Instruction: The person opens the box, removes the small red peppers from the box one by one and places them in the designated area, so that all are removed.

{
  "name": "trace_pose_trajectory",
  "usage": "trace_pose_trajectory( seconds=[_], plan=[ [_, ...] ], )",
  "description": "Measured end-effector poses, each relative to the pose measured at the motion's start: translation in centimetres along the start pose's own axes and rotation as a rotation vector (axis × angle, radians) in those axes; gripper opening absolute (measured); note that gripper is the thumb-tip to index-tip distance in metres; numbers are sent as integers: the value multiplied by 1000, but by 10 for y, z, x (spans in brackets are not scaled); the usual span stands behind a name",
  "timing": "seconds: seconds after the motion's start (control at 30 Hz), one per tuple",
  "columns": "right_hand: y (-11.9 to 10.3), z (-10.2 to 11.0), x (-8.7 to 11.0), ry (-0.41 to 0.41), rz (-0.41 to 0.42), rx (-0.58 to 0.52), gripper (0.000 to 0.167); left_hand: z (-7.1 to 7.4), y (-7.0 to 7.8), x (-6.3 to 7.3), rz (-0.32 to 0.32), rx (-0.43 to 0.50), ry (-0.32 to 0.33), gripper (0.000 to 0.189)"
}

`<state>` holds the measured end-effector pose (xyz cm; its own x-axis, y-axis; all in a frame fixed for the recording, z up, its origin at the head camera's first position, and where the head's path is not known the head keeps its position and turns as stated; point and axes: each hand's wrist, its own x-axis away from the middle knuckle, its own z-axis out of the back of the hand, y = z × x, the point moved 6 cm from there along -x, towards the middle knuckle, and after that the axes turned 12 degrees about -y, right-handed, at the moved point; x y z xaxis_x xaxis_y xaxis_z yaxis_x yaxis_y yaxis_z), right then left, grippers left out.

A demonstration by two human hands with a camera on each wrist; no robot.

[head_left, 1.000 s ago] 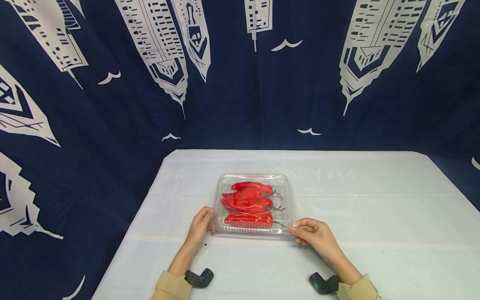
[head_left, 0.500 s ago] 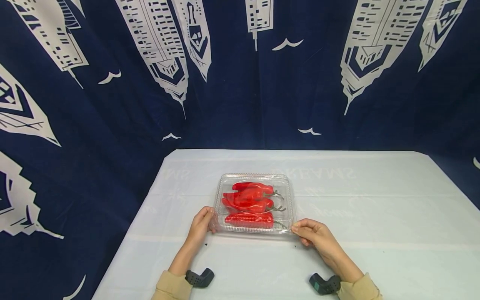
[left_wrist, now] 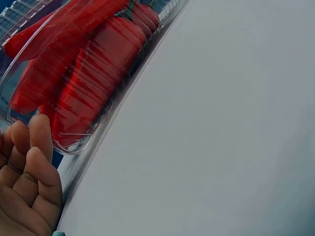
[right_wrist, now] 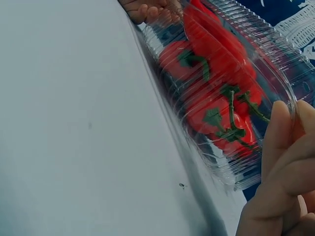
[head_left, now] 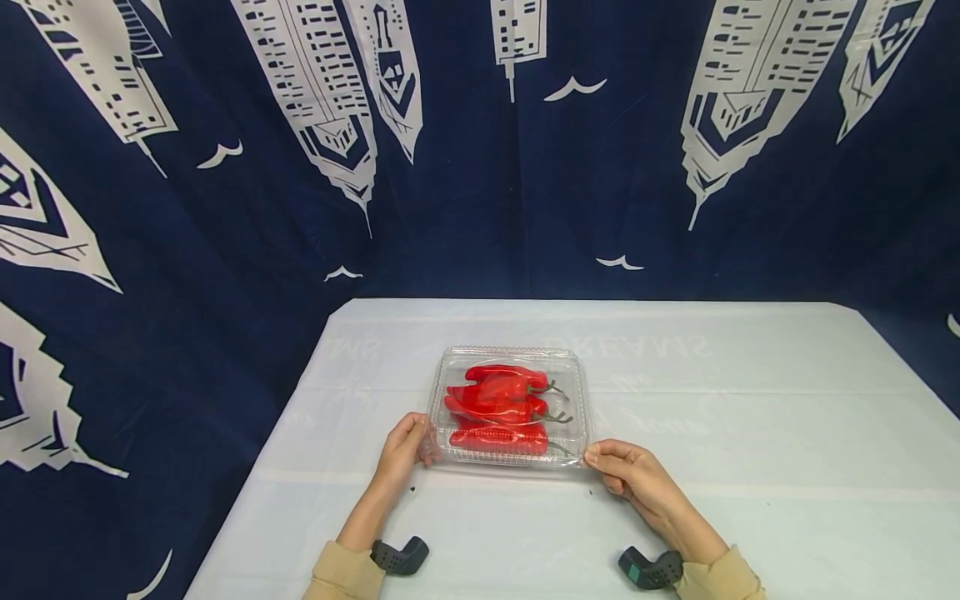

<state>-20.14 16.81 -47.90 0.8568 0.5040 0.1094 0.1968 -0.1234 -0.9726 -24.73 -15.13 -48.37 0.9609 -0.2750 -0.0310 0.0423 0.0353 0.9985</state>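
A clear plastic clamshell container [head_left: 573,408] with several red peppers [head_left: 498,440] inside lies on the white table in the head view. Its lid is down over the peppers, whose green stems point right. My left hand [head_left: 405,443] holds the near left corner, and in the left wrist view its bent fingers [left_wrist: 40,169] are right at the plastic. At the near right corner, my right hand [head_left: 628,468] pinches the rim between thumb and index finger. The right wrist view shows this pinch close up, with the right fingers [right_wrist: 278,128] on the container's edge.
A white cloth with faint lettering covers the table [head_left: 750,433]. Behind it hangs a dark blue curtain [head_left: 480,208] with white building prints. Small dark specks lie on the cloth near both hands. A dark wrist device [head_left: 401,556] is on each wrist.
My right hand has shifted very slightly right and its lower fingers have drawn in a little. The left hand and the container have hardly moved.
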Motion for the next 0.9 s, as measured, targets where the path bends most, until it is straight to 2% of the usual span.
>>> trace_pose_trajectory(
  seconds=[0.13, 0.3, 0.53, 0.63, 0.9],
  plan=[
    [2, 3, 0, 17, -60, -4, 11, 0, 0, 0, 21, -7, 3, 26],
    [-1, 7, 3, 61, -103, 73, 12, 1, 0, -1, 64, -7, 2, 28],
    [-7, 7, 7, 33, -62, 182, 34, -8, 29, 9, 53, -47, -12, 27],
    [-8, 6, 7, 15, -42, 192, 36, -9, 30, 10, 49, -39, -13, 26],
    [-9, 6, 6, -7, -5, 215, 29, -9, 30, 10, 49, -35, -13, 27]
  ],
)
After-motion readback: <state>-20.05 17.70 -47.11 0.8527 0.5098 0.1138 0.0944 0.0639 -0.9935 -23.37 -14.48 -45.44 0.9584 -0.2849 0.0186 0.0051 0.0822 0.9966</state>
